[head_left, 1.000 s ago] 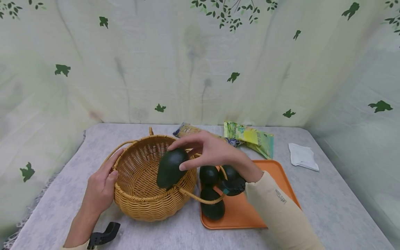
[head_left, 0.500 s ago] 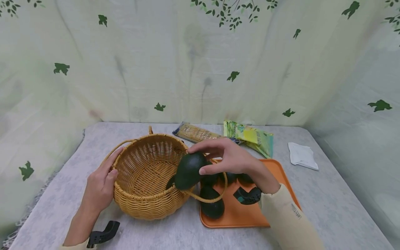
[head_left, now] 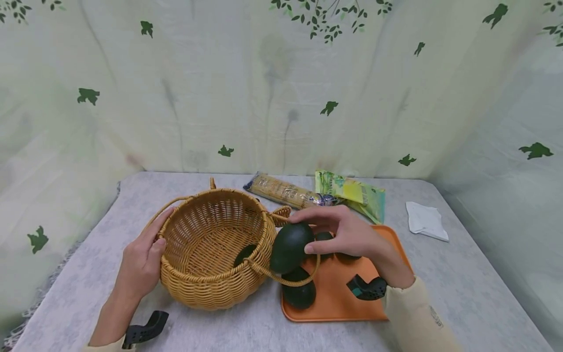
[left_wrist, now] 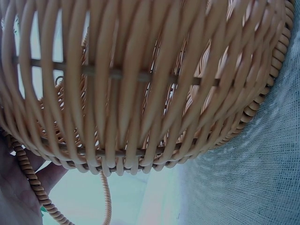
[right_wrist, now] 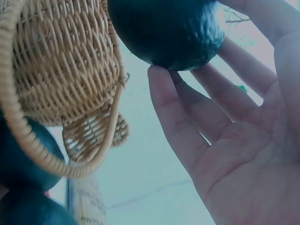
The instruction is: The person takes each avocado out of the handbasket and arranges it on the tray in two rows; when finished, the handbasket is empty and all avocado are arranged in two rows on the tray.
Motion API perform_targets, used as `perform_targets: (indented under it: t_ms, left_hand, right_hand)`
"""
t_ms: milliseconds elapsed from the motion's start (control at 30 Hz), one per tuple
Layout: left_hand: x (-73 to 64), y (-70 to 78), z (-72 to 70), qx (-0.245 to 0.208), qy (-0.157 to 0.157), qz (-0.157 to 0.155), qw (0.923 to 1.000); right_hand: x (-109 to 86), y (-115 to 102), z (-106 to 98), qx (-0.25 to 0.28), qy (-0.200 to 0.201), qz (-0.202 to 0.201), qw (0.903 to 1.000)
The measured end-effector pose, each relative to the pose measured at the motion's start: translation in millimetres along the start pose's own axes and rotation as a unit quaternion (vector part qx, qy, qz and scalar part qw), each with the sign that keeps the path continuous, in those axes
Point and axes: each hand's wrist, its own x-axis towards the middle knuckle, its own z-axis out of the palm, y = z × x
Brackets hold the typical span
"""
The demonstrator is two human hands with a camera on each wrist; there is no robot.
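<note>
My right hand [head_left: 347, 232] holds a dark green avocado [head_left: 292, 248] between thumb and fingertips, just outside the right side of a wicker basket [head_left: 211, 293]. In the right wrist view the held avocado [right_wrist: 168, 33] sits at the fingertips. My left hand [head_left: 142, 259] grips the basket's left rim; the left wrist view shows the weave [left_wrist: 131, 84] close up, with part of the hand [left_wrist: 18, 187] by a handle. Inside the basket lies another avocado [head_left: 245, 254], partly hidden by the rim. More avocados [head_left: 299, 292] rest on an orange tray [head_left: 338, 303].
The basket's right handle [head_left: 286, 281] hangs over the tray's left edge. Behind stand a pasta packet [head_left: 286, 190] and green-yellow packets [head_left: 352, 193]. A white folded tissue [head_left: 426, 220] lies at the right. Grey cloth [head_left: 466, 293] covers the table.
My right hand has moved right with the avocado, from over the basket's opening to beyond its right rim. The avocado inside the basket has come into view. My left hand has stayed put.
</note>
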Motion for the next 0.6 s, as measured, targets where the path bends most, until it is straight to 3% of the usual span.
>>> perform_targets:
  t_ms: [333, 600]
  left_hand:
    - [1.3, -0.6, 0.0, 0.001, -0.003, 0.01, 0.9999]
    - [2.2, 0.1, -0.8, 0.001, -0.005, 0.005, 1.0]
  right_hand:
    - [-27.7, 13, -7, 0.017, 0.011, 0.0, 0.9998]
    - [-41.0, 19, -17, 0.005, -0.003, 0.013, 0.9999]
